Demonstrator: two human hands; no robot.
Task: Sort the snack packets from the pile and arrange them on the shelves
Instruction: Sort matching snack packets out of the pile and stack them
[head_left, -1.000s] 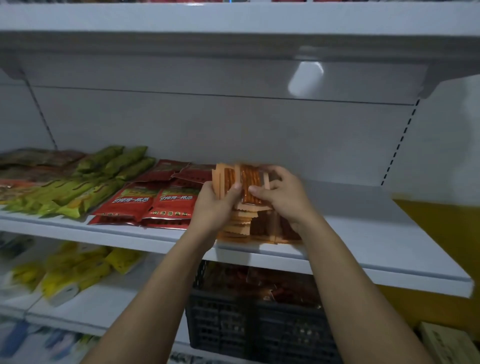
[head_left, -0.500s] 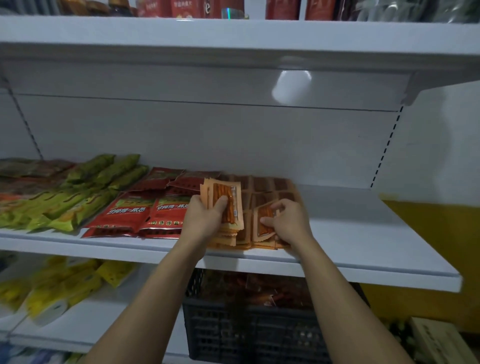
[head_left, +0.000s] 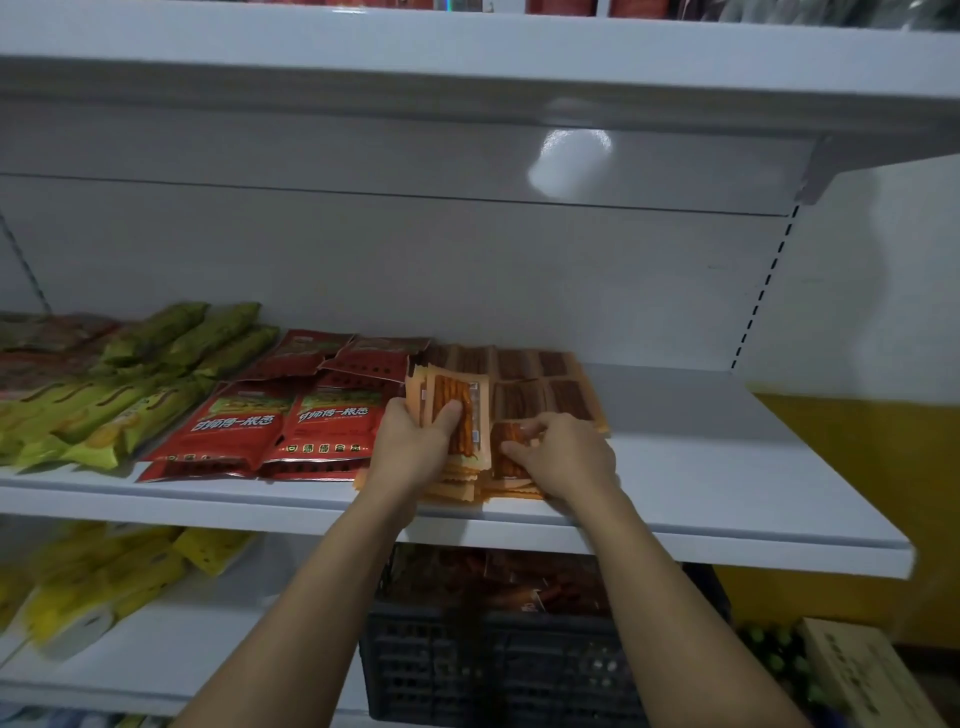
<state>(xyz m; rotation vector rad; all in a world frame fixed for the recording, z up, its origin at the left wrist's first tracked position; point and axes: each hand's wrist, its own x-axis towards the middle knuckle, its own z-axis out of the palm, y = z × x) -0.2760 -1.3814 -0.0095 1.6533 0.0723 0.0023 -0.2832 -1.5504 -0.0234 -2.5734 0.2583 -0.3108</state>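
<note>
Changing since a second ago: the right hand (head_left: 563, 457) is no longer working up at the bundle (head_left: 467, 395) alongside the left hand (head_left: 415, 447) — it is now lying low at the shelf front with one orange packet (head_left: 506, 432) peeled off.
Meaning for the task: another packet is joining the orange rows (head_left: 540, 395) already lying flat on the shelf (head_left: 727, 467). I'd judge this sort is coming along, with the bundle yet to be dealt out.
Left hand: its grip is curling round the bundle, the thumb lying across the front packet, and it is holding the lot tilted up over the front of the shelf.
Right hand: its grip is pinching the single orange packet between thumb and fingertips, setting it down just beside the bundle at the front of the rows.
Neighbours: red packets (head_left: 322, 421) are lying just left of the bundle, with green packets (head_left: 156, 364) beyond them.
Pile: more packets are waiting in the black crate (head_left: 493, 670) under the shelf — the contents are too dim to tell apart.
</note>
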